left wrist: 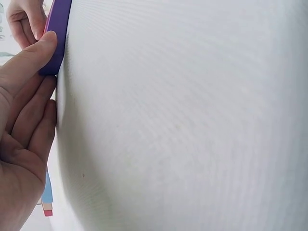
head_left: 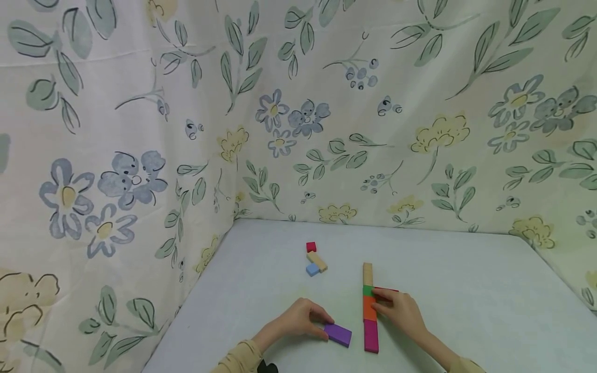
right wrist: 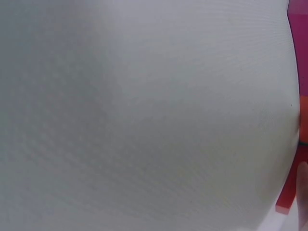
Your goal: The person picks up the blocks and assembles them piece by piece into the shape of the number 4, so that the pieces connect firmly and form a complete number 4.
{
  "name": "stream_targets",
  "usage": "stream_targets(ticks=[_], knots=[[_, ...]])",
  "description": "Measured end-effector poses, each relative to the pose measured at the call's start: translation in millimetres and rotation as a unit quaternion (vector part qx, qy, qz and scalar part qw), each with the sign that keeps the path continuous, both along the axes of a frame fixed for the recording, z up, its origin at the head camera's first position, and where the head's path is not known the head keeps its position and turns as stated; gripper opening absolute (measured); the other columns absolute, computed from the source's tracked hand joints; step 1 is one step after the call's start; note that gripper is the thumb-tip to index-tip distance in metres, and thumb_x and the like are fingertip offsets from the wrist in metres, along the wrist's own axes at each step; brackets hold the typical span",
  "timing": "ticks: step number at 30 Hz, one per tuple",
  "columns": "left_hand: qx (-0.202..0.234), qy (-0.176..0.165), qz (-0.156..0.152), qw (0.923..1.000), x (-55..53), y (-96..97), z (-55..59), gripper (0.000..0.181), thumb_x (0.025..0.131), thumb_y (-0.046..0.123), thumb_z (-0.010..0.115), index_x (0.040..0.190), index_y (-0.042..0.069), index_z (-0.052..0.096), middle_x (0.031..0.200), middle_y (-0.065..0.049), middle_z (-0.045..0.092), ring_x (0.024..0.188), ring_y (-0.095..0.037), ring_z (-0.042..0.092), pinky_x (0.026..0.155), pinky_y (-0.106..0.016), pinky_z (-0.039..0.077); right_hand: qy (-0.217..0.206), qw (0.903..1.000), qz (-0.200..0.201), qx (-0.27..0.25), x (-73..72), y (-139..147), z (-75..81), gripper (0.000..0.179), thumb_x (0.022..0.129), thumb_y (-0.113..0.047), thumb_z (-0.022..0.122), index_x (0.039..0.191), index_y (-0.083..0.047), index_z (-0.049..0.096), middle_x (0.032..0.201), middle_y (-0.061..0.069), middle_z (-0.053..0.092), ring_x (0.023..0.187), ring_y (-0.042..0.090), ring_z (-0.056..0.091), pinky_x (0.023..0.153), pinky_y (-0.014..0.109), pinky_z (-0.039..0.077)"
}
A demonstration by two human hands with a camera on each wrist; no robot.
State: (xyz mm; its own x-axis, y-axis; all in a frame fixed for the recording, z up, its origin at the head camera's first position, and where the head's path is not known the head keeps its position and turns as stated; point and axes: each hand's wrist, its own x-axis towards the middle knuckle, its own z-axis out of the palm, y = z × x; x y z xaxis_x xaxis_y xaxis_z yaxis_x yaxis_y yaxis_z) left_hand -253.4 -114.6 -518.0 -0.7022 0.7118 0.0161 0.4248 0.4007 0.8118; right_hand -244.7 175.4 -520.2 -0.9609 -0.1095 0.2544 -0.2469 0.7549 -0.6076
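My left hand pinches a purple block between thumb and fingers, a little left of a row of blocks. The left wrist view shows the thumb on the face of the purple block. The row runs away from me: a magenta block, an orange block, a green block and a natural wood block. At its right side, the fingertips of my right hand hold a long red block, which points off to the right. The fingers partly hide this grip.
Farther back and left on the white table lie a small red cube, a natural wood block and a light blue block. A floral cloth hangs behind the table and along its left side.
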Motion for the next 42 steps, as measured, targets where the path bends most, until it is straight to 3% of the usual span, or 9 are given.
stream_targets(ticks=[21,29,38,42], knots=[[0.019,-0.022,0.044,0.9986,-2.0,5.3,3.4,0.029,0.073,0.016,0.081,0.101,0.012,0.074,0.098,0.004,0.074,0.090,0.002,0.066,0.079,-0.014,0.050,0.002,0.9999,-0.004,-0.014,-2.0,1,-5.9,0.036,0.073,-0.017,0.080,0.108,-0.011,0.073,0.099,0.002,0.074,0.088,0.017,0.070,0.077,0.029,0.055],[0.039,-0.036,0.086,0.9949,-5.3,7.8,11.0,0.027,0.073,0.014,0.081,0.100,0.010,0.075,0.099,0.001,0.074,0.095,-0.005,0.068,0.082,-0.016,0.052,-0.006,0.9996,0.007,-0.028,-1.0,1,-2.7,0.036,0.074,-0.015,0.079,0.109,-0.009,0.072,0.101,0.003,0.074,0.087,0.016,0.071,0.076,0.027,0.055],[0.037,0.019,0.104,0.9937,-13.2,11.0,15.5,0.028,0.072,0.015,0.082,0.099,0.009,0.075,0.097,-0.002,0.074,0.093,-0.008,0.069,0.081,-0.019,0.053,0.010,0.9996,0.008,-0.026,-0.2,0,-2.5,0.036,0.073,-0.014,0.080,0.107,-0.008,0.072,0.098,0.004,0.074,0.085,0.016,0.071,0.074,0.025,0.055],[0.039,0.022,0.115,0.9923,-18.1,13.3,16.5,0.028,0.073,0.015,0.081,0.099,0.009,0.075,0.097,-0.002,0.074,0.093,-0.009,0.069,0.082,-0.022,0.054,0.005,0.9995,0.009,-0.031,0.0,0,-2.3,0.036,0.073,-0.014,0.080,0.108,-0.008,0.072,0.099,0.004,0.074,0.086,0.016,0.071,0.075,0.025,0.055]])
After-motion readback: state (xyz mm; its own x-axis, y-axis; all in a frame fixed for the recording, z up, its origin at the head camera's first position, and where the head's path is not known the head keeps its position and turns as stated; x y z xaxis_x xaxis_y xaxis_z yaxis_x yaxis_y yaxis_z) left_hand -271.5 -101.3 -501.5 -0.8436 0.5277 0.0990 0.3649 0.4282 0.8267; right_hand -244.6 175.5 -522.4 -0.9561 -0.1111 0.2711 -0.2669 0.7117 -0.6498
